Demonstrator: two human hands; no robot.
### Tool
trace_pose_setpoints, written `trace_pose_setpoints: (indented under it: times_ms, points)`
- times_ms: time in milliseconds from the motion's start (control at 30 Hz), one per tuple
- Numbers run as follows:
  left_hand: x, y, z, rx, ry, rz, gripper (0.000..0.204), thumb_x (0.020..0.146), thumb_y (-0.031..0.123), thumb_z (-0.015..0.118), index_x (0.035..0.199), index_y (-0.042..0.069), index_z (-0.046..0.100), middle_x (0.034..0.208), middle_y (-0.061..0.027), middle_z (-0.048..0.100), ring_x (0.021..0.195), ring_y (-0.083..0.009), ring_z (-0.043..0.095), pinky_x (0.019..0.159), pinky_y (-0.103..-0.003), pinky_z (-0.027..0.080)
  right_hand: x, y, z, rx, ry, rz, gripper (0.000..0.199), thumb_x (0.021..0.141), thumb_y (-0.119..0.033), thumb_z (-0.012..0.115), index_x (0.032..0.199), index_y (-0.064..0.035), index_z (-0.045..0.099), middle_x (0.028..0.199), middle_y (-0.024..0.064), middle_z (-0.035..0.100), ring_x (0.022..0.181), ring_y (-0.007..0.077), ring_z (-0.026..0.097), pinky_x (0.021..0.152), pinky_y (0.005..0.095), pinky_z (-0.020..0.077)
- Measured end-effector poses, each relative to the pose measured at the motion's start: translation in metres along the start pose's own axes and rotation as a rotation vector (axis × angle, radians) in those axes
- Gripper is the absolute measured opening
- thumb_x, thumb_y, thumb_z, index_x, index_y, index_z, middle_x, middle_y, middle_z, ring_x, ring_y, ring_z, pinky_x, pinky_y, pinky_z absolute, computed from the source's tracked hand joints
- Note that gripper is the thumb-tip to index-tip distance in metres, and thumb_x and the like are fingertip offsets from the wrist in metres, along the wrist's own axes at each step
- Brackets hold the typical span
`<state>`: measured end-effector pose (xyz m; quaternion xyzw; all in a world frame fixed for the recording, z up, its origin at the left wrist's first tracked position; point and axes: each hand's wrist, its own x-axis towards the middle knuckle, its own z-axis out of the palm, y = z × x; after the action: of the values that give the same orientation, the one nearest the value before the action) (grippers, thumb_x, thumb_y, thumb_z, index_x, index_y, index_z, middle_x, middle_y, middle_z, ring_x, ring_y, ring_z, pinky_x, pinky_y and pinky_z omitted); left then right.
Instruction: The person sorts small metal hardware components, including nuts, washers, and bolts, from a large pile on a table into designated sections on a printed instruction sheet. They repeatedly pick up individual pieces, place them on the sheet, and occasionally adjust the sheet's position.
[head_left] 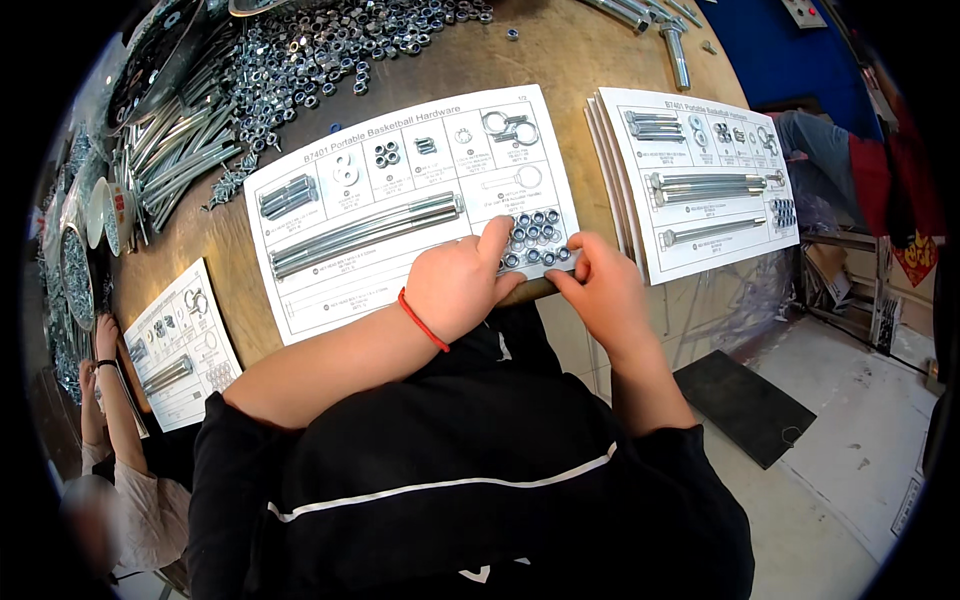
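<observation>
Rows of nuts [532, 232] at the printed sheet's [370, 175] lower right corner look nearly complete, perhaps needing only straightening, left hand [462, 285] spread alongside, right hand [603, 290] narrow, its hold unclear.

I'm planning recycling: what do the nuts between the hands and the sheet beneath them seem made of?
Small silvery ring-shaped nuts: probably plated steel, glinting brightly. White rectangular printed sheet: likely matte paper or card, thin-edged and without glare.
</observation>
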<state>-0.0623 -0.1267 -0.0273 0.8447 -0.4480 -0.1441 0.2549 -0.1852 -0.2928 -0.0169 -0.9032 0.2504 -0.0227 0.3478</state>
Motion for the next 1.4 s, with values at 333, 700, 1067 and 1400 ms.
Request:
trace_pose_setpoints:
  times_ms: [333, 700, 1067, 1400]
  points:
    - [0.010, 0.004, -0.005, -0.089, 0.149, -0.021, 0.065, 0.071, 0.024, 0.084, 0.125, 0.008, 0.053, 0.096, -0.0112, 0.061, 0.073, -0.0292, 0.065, 0.064, -0.037, 0.054, 0.015, -0.005, 0.002, 0.020, 0.105, -0.100, 0.040, 0.071, -0.006, 0.080, 0.105, -0.0054, 0.059, 0.097, 0.0116, 0.061, 0.087, 0.0315, 0.062, 0.071, 0.0402, 0.0494]
    - [0.017, -0.003, 0.006, -0.229, 0.109, 0.017, 0.049, 0.071, 0.014, 0.082, 0.114, 0.001, 0.062, 0.108, -0.0140, 0.056, 0.085, -0.0307, 0.064, 0.074, -0.038, 0.054, 0.041, -0.007, -0.007, 0.124, -0.138, -0.199, 0.049, 0.069, 0.005, 0.077, 0.115, -0.0045, 0.064, 0.114, 0.0091, 0.055, 0.080, 0.0221, 0.056, 0.072, 0.0327, 0.0490]
    - [-0.011, -0.019, -0.075, -0.376, 0.115, -0.078, 0.074, 0.069, 0.029, 0.086, 0.131, 0.006, 0.053, 0.109, -0.0149, 0.055, 0.087, -0.0328, 0.063, 0.075, -0.040, 0.054, 0.079, -0.095, -0.029, 0.054, 0.041, -0.157, 0.044, 0.078, -0.013, 0.077, 0.119, -0.0053, 0.062, 0.121, 0.0136, 0.058, 0.085, 0.0288, 0.062, 0.077, 0.0377, 0.0524]
    - [-0.083, -0.095, -0.145, -0.577, 0.256, -0.306, 0.050, 0.074, 0.012, 0.083, 0.118, 0.003, 0.062, 0.093, -0.0042, 0.057, 0.058, -0.0080, 0.048, 0.057, -0.022, 0.045, 0.363, -0.125, -0.015, -0.410, 0.304, -0.164, 0.023, 0.088, -0.013, 0.058, 0.103, -0.0154, 0.075, 0.106, 0.0151, 0.067, 0.109, 0.0348, 0.061, 0.094, 0.0441, 0.0495]
